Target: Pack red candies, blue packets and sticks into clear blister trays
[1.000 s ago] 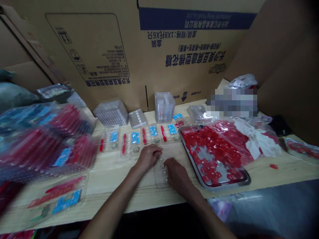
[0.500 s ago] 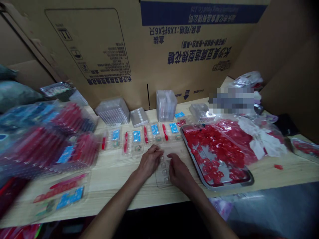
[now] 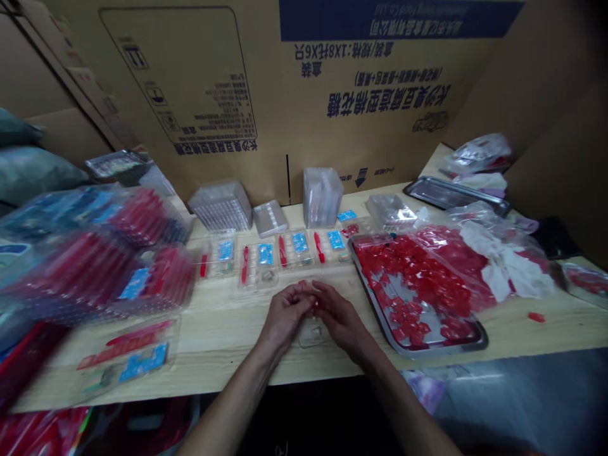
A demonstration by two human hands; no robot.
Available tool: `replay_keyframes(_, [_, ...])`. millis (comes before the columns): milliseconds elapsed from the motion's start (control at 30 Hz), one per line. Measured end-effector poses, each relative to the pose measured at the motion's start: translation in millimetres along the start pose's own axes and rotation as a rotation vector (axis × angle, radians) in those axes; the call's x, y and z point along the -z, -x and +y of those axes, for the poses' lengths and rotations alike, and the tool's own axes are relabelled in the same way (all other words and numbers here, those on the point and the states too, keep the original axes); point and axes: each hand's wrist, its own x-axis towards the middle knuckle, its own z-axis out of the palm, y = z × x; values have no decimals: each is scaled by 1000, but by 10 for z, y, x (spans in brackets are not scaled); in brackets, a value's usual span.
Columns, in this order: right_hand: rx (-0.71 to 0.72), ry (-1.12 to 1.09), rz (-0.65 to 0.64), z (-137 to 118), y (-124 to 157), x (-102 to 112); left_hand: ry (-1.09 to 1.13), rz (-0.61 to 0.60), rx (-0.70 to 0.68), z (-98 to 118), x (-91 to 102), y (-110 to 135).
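My left hand [image 3: 285, 313] and my right hand [image 3: 338, 315] meet over a clear plastic blister tray [image 3: 311, 332] lying on the wooden table [image 3: 218, 342]. Both hands have their fingers curled and pressed together above the tray's far end. A bit of red shows between the fingertips, too small to name. Just beyond the hands lies a row of filled blister packs [image 3: 280, 253] with red sticks and blue packets. A metal tray of small red pieces [image 3: 418, 291] sits right of my right hand.
Heaps of packed red and blue blisters [image 3: 95, 253] fill the left side. Stacks of clear trays [image 3: 223, 206] and a clear box [image 3: 323, 196] stand against the cardboard wall [image 3: 304, 95]. A bag of red pieces [image 3: 479, 253] and a second metal tray [image 3: 451, 193] lie at the right.
My hands have drawn together over the far end of the clear tray; earlier they were apart on either side of it. The view shifted slightly.
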Motion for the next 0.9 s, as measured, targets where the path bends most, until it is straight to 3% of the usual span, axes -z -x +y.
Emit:
replay_keyframes(100, [-34, 6, 31, -21, -32, 13, 103, 74, 41, -16, 46, -23])
replay_keyframes(267, [-125, 132, 91, -79, -50, -43, -77, 37, -70, -47, 82, 2])
replay_keyframes(400, [-241, -170, 52, -217, -66, -10, 31, -83, 49, 90, 173, 47])
replay_keyframes(533, [-330, -419, 86, -374, -92, 241, 281, -150, 194, 354, 300, 111])
replay_keyframes(667, [-295, -251, 97, -413, -95, 331, 282, -77, 177, 420, 293, 129])
replay_keyframes(767, [-168, -16, 31, -349, -104, 155, 294, 1, 150, 293, 160, 108])
replay_keyframes(900, [-30, 217, 91, -242, -133, -47, 254, 84, 34, 121, -10, 98])
